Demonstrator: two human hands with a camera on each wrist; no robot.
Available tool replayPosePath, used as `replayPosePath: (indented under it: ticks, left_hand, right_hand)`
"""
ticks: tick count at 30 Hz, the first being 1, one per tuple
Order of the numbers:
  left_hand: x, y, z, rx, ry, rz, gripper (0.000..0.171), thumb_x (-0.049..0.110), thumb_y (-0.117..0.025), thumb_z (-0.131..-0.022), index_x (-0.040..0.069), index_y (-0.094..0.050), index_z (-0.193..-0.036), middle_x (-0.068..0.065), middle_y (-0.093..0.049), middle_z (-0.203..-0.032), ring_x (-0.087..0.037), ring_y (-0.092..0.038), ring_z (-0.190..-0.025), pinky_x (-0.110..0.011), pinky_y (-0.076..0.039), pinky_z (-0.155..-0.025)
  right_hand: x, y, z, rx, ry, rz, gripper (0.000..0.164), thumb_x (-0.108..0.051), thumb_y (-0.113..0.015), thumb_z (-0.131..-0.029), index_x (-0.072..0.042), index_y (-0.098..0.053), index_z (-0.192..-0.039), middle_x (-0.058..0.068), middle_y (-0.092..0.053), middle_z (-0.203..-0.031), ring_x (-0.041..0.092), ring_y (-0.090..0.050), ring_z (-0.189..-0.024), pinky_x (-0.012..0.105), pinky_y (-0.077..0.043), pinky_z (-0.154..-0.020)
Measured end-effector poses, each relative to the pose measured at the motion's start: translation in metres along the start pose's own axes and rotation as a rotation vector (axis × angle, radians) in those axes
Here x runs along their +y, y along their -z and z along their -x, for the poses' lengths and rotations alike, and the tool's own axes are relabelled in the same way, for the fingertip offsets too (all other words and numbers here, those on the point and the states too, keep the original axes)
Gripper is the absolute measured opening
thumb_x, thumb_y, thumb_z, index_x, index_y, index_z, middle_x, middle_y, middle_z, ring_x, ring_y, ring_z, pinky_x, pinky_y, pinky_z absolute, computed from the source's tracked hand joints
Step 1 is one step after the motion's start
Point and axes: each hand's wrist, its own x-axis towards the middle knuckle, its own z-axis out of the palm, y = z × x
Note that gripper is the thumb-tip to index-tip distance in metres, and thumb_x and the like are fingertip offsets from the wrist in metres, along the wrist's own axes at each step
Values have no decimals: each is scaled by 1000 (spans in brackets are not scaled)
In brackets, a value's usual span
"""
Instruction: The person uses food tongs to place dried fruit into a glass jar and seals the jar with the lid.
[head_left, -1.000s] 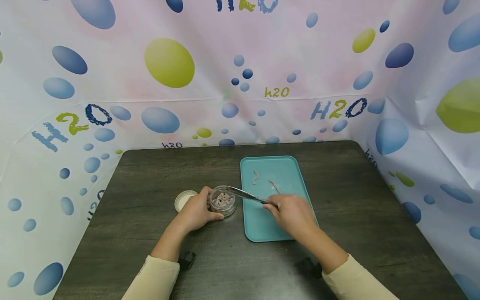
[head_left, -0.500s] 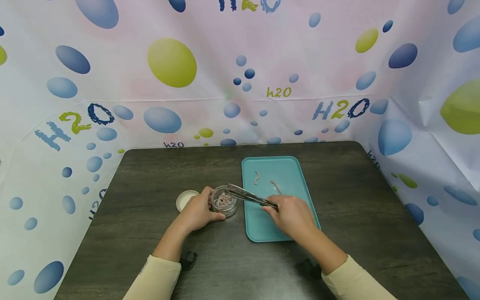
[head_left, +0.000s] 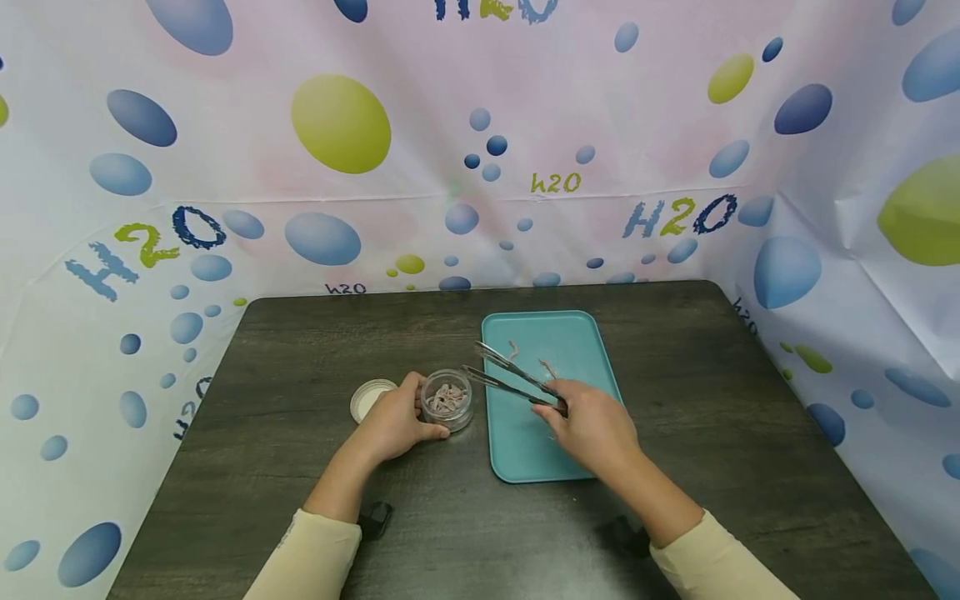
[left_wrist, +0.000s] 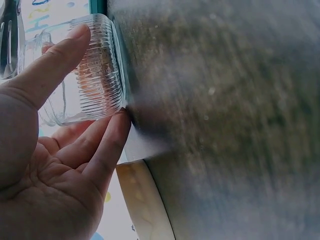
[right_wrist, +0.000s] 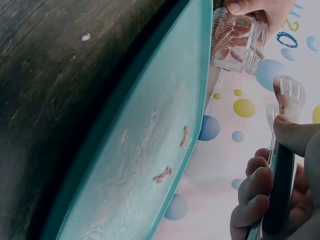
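In the head view my left hand holds an uncapped glass jar upright on the table, thumb on the near side and fingers on the far side. Pale brownish-pink strips lie inside. The left wrist view shows the thumb pressed on the jar's ribbed wall. My right hand grips metal tongs with dark handles. One tip is slotted like a fork, the other looks like a spoon. Their arms are spread, with nothing visible between the tips, right of the jar over the tray's left edge.
A turquoise tray lies right of the jar. Two small strips and wet smears are on it. The jar's round pale lid rests left of the jar, beside my left hand. A patterned sheet hangs behind the dark table.
The tongs' tips have drawn back from over the jar's mouth to the right, and their arms have spread apart. My left hand and the jar have stayed in place.
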Motion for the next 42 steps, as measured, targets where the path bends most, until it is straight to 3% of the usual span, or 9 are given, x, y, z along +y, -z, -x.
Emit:
replayPosePath:
  ticks: [7, 14, 24, 29, 36, 42]
  left_hand:
    - [0, -1, 1, -6, 5, -3, 84, 35, -97, -84, 4, -51, -147, -14, -74, -121, -29, -73, -111, -49, -60, -93]
    - [1, 1, 1, -13, 6, -10, 85, 35, -97, -83, 3, -51, -147, -14, -74, -120, -28, -73, -108, -48, -60, -90]
    - [3, 3, 2, -20, 9, -13, 86, 35, -97, -84, 2, -50, -148, -15, -74, -122, -29, -73, -111, -48, -60, -91]
    - [3, 3, 2, -21, 10, -12, 85, 35, -96, -84, 1, -50, -148, -16, -74, -124, -31, -73, -112, -49, -60, -92]
    - [3, 2, 2, -20, 10, -11, 84, 34, -96, -84, 2, -51, -147, -14, -73, -121, -28, -73, -108, -48, -60, -90]
    - [3, 2, 1, -19, 10, -12, 84, 35, -97, -84, 2, -51, -146, -13, -73, -119, -26, -72, -105, -47, -59, -88]
  right_hand:
    - [7, 4, 0, -25, -58, -22, 47, -40, -79, -100, -13, -73, -139, 5, -79, -98, 11, -55, -61, 29, -41, -52]
    - [19, 10, -1, -21, -102, -46, 50, -39, -79, -101, -14, -69, -143, 2, -70, -83, 14, -50, -59, 31, -38, -51]
    - [42, 21, -5, 3, -153, -38, 50, -35, -76, -103, -10, -67, -145, 12, -80, -108, 24, -71, -84, 34, -47, -56]
    - [51, 22, -5, -18, -167, -18, 50, -33, -74, -104, -8, -65, -147, 12, -78, -106, 23, -69, -82, 35, -47, -59]
    - [63, 21, 1, -73, -189, -1, 51, -29, -74, -104, -4, -64, -147, 8, -70, -91, 20, -58, -73, 33, -42, -60]
    - [72, 18, 8, -124, -209, 14, 51, -29, -73, -105, -3, -63, -148, 11, -74, -96, 20, -59, -73, 33, -43, -60]
